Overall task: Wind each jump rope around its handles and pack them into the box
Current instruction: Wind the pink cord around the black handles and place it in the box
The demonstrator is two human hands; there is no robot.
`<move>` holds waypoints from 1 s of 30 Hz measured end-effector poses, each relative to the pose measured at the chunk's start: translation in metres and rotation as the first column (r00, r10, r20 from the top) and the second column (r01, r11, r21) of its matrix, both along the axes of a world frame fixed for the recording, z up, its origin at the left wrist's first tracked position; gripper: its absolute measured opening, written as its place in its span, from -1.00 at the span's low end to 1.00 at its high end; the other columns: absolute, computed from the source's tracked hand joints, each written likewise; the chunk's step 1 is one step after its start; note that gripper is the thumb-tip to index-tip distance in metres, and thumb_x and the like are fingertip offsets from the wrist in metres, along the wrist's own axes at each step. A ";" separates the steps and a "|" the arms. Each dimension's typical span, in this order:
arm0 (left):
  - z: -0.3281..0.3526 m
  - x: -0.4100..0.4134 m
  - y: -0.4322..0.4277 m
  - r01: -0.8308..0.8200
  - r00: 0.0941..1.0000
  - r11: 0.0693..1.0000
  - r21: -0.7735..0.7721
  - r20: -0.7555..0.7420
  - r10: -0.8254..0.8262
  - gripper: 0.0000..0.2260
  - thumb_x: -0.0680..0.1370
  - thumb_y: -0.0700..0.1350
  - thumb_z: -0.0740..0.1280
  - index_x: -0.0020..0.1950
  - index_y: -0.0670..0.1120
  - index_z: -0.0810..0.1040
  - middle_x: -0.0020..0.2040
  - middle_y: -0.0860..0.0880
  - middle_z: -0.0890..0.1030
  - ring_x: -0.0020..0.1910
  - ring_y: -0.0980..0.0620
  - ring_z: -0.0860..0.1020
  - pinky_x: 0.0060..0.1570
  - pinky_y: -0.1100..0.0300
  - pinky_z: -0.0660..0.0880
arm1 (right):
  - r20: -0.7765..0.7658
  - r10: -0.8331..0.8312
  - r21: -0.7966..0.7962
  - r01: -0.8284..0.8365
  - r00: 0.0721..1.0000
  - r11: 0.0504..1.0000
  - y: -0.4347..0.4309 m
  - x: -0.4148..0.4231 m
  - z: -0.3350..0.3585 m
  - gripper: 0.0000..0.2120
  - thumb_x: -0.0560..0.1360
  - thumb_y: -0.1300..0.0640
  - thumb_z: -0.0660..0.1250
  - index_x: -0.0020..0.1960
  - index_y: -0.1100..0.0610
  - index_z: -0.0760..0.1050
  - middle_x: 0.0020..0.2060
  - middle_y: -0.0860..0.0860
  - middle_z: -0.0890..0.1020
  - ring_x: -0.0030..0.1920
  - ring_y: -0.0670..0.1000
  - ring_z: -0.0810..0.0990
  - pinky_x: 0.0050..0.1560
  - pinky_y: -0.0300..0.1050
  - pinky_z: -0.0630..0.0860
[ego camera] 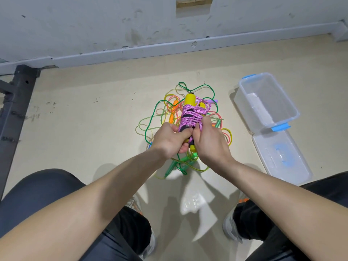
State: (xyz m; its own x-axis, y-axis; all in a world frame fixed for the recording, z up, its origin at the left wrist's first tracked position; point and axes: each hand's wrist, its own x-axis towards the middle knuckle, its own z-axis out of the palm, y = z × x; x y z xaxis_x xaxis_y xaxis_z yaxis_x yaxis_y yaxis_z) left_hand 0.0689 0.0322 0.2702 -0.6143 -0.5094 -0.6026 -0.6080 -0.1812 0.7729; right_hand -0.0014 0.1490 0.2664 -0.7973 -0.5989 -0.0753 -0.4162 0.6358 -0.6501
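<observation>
Black metal frame [17, 102] at far left, against the wall. Not involved.

Tangle of loose ropes [171, 115] is on the floor at centre, directly under your hands: green, yellow, orange and pink cords, with green handles poking out on the near side.

Your left hand [169, 140] is clamped on the lower part of the yellow handles [189, 99], thumb across the wraps. The handles run up and away from that grip; their top ends stand clear above both hands, and the bottom ends show just below your fists.

The pink rope [190, 117] is wound round the handles in a thick band that starts right at your knuckles and goes up.

Your right hand [209, 144] touches the left one, fingers curled round the pink cord at the bundle's lower right edge.

The clear box [244, 102] is open on the floor to the right, well apart from the bundle. Its lid [282, 159] lies flat just on the near side.
</observation>
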 end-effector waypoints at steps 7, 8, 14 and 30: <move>0.000 0.005 0.001 0.130 0.990 0.991 0.000 0.046 -0.130 -0.71 0.56 0.01 0.43 0.03 -0.02 0.32 -0.36 -0.04 0.58 -0.48 0.05 0.40 -0.37 0.22 0.40 | 0.012 0.129 0.255 -0.127 0.992 0.958 0.002 -0.020 0.002 -0.81 0.66 0.05 0.07 -0.04 0.15 0.30 -0.18 0.15 0.50 -0.19 0.20 0.36 -0.22 0.04 0.27; 0.000 0.005 0.001 0.129 0.990 0.992 0.006 0.046 -0.129 -0.71 0.56 0.01 0.43 0.03 -0.01 0.32 -0.36 -0.04 0.58 -0.48 0.05 0.41 -0.38 0.23 0.40 | 0.005 0.147 0.286 -0.142 0.989 0.948 0.003 -0.022 0.004 -0.81 0.65 0.05 0.07 -0.05 0.15 0.30 -0.19 0.13 0.47 -0.19 0.20 0.37 -0.21 0.04 0.29; -0.001 0.004 0.005 0.145 0.989 0.989 -0.006 0.037 -0.144 -0.67 0.56 0.01 0.43 0.13 -0.06 0.33 -0.34 -0.05 0.60 -0.45 0.04 0.43 -0.44 0.28 0.40 | -0.054 0.149 0.333 -0.123 0.987 0.935 0.004 -0.030 0.009 -0.82 0.64 0.06 0.11 -0.04 0.16 0.31 -0.21 0.14 0.44 -0.21 0.21 0.38 -0.23 0.03 0.33; 0.008 0.006 0.011 0.260 0.965 0.965 0.020 -0.050 -0.259 -0.71 0.59 -0.02 0.40 0.03 -0.07 0.29 -0.32 -0.06 0.62 -0.38 0.00 0.44 -0.30 0.16 0.42 | -0.097 -0.045 0.239 0.067 0.994 0.969 0.005 -0.052 0.006 -0.81 0.60 0.12 0.10 -0.14 0.17 0.34 -0.31 0.11 0.41 -0.23 0.25 0.40 -0.24 -0.01 0.27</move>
